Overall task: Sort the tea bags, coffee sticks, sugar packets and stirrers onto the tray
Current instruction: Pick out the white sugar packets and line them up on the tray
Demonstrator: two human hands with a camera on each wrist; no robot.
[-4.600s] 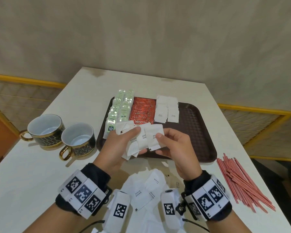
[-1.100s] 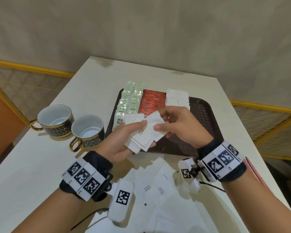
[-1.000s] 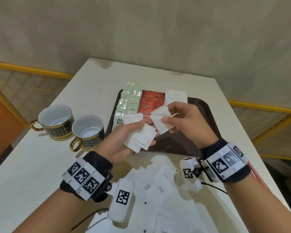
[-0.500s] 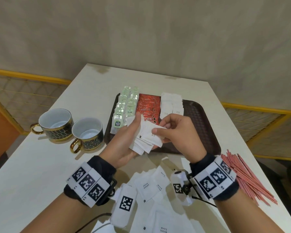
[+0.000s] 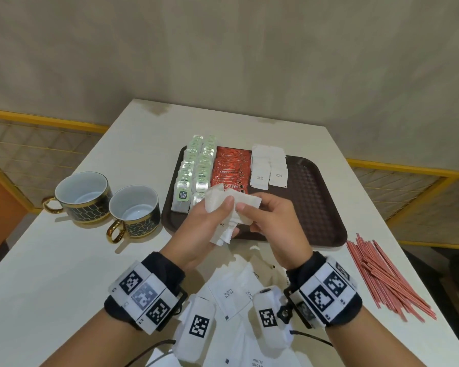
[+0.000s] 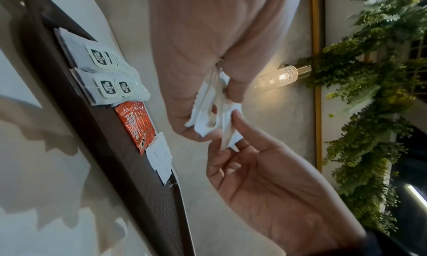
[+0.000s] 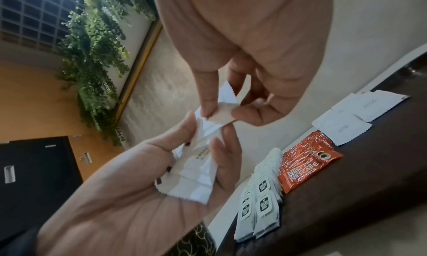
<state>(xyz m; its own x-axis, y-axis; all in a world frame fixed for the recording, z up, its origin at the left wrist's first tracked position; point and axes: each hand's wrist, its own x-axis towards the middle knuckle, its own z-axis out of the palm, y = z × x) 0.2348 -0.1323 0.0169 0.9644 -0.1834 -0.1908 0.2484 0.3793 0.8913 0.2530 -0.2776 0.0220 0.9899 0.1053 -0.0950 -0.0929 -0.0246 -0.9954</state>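
Observation:
My left hand [image 5: 220,221] holds a fanned stack of white sugar packets [image 5: 223,205] just above the near edge of the brown tray [image 5: 316,207]. My right hand [image 5: 245,215] pinches the top packet [image 7: 221,114] of that stack between thumb and forefinger. On the tray lie rows of green tea bags [image 5: 195,168], red coffee sticks [image 5: 231,168] and white sugar packets [image 5: 269,168]. More loose sugar packets [image 5: 233,292] lie on the table under my wrists. Red stirrers [image 5: 382,274] lie in a heap to the right of the tray.
Two dark, gold-handled cups [image 5: 82,197] [image 5: 133,210] stand left of the tray. The right half of the tray is bare. The table's right edge runs close past the stirrers, and a wall stands behind its far edge.
My right hand took one packet off the stack towards the tray's sugar rows, came back, and now pinches another packet. My left hand has kept the stack in about the same place.

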